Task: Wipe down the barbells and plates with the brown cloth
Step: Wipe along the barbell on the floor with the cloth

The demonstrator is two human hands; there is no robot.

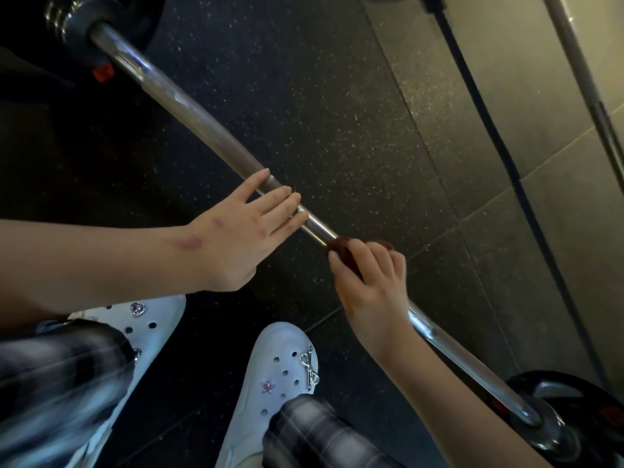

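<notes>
A steel barbell [189,106] lies on the dark floor, running from upper left to lower right. Black plates sit at its far end [72,25] and its near end [553,410]. My left hand [246,231] reaches over the bar's middle with straight fingers that rest on the shaft. My right hand [371,285] grips the brown cloth [344,251], which is wrapped around the bar just right of my left fingertips. Most of the cloth is hidden under my fingers.
The floor is black speckled rubber [320,113] with grey tiles on the right. A second bar [580,72] and a thin black rod or cable [486,123] run along the right side. My feet in white clogs [277,373] stand close to the barbell.
</notes>
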